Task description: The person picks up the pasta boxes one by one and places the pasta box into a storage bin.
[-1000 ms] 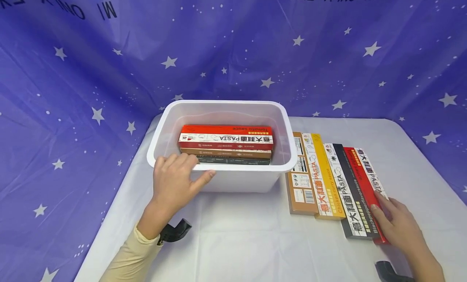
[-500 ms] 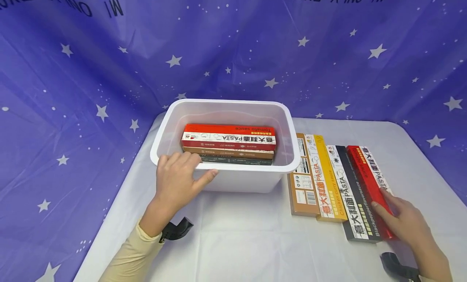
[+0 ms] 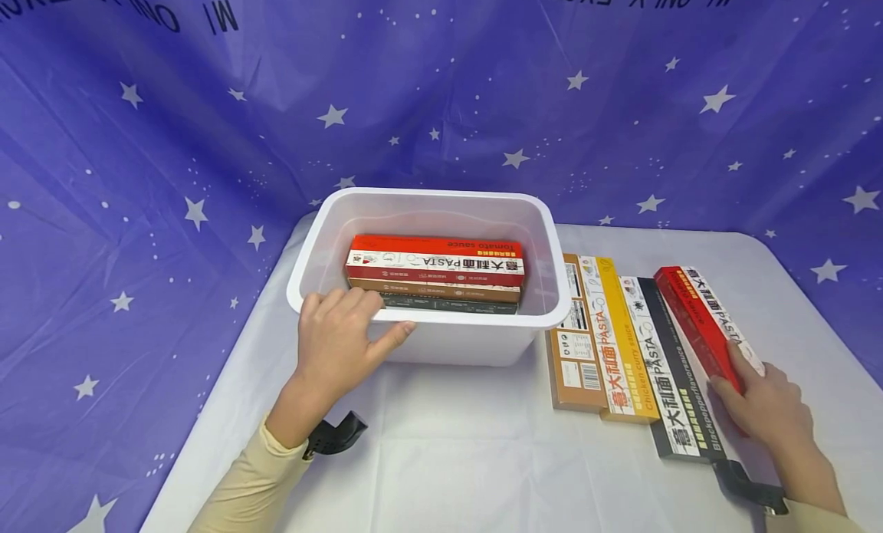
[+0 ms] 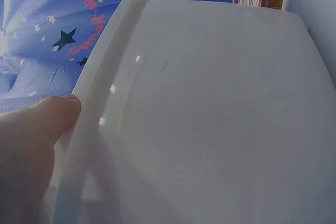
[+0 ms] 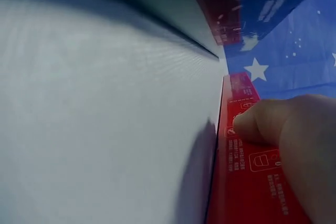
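Note:
My left hand (image 3: 334,337) holds the near rim of a white plastic bin (image 3: 455,343), its fingers over the edge; the left wrist view shows the thumb (image 4: 65,109) against the rim. At the right, my right hand (image 3: 766,403) grips the near end of a red tomato sauce pasta box (image 3: 700,326), thumb on one side. That box is tilted and stands apart from the black pepper pasta box (image 3: 672,372) on its left. Inside the bin lie a red pasta box (image 3: 434,261), a brown box (image 3: 441,289) and a dark box (image 3: 455,305), partly hidden by the rim.
A brown box (image 3: 576,364) and a yellow chicken curry pasta box (image 3: 628,349) lie side by side between the bin and the black box. White cloth covers the table (image 3: 469,456). A purple star-printed curtain (image 3: 441,96) hangs behind and at the sides.
My right hand has taken hold of the red box and moved it away from the black one, tilting it. The left hand keeps its place on the bin rim. The view shifts slightly.

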Available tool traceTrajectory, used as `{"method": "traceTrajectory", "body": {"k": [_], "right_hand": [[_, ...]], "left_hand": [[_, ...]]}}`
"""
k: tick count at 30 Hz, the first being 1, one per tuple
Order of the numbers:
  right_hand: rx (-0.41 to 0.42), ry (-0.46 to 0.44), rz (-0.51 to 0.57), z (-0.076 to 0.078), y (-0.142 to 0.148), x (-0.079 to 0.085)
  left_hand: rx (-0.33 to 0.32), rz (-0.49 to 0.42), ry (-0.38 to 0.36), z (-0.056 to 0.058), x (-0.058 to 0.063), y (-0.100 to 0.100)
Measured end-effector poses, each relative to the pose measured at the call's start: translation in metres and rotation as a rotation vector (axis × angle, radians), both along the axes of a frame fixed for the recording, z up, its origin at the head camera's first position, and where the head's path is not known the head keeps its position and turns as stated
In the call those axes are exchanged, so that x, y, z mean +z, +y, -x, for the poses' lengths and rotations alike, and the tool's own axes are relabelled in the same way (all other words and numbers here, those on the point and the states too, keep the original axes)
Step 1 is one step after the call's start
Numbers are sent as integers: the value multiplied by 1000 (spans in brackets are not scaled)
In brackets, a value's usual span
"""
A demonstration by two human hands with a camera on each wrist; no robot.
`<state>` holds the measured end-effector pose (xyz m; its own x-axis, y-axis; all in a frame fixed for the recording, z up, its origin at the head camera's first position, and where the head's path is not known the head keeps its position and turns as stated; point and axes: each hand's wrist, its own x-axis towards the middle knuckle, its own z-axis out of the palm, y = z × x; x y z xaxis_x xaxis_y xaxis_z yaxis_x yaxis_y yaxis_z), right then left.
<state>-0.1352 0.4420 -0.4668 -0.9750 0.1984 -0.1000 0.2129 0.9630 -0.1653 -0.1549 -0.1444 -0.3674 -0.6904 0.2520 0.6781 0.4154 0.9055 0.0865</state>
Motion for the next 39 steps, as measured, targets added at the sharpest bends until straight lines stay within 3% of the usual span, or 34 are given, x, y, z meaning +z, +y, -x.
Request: {"method": "traceTrajectory", "body": {"k": [14,19,27,39], "right_hand": [[-6,38,-7,-1,1,1],[22,61,-13,0,3,12],[44,113,-56,9,-3,54],[214,190,-64,44,-31,127]], "left_hand": [[-11,-7,13,0,0,2],[-9,-8,20,1,1,2],[-2,-9,11,0,1,0],[-3,-10,-1,0,1,1]]}}
